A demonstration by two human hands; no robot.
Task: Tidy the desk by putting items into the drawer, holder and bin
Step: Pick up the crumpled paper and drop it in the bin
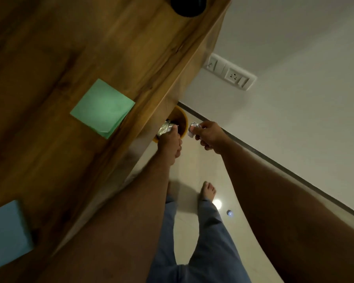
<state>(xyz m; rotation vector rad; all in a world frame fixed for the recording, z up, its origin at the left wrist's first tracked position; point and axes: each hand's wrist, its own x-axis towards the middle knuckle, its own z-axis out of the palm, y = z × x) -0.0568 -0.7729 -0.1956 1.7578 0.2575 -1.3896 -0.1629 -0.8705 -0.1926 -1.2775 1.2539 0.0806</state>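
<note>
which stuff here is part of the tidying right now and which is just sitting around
In the job now:
- left hand, gripping a crumpled wrapper over the bin
- right hand, gripping a crumpled paper ball beside the bin

Just lying about for now:
- green sticky pad on the desk
- blue pad at the desk's near corner
- dark round object at the far edge
- wall socket

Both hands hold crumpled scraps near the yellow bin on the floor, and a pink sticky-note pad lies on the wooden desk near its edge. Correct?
Not quite: the sticky-note pad is green, not pink, as the head view shows. The rest stands: left hand and right hand each hold a crumpled scrap by the round yellow bin on the floor.
</note>
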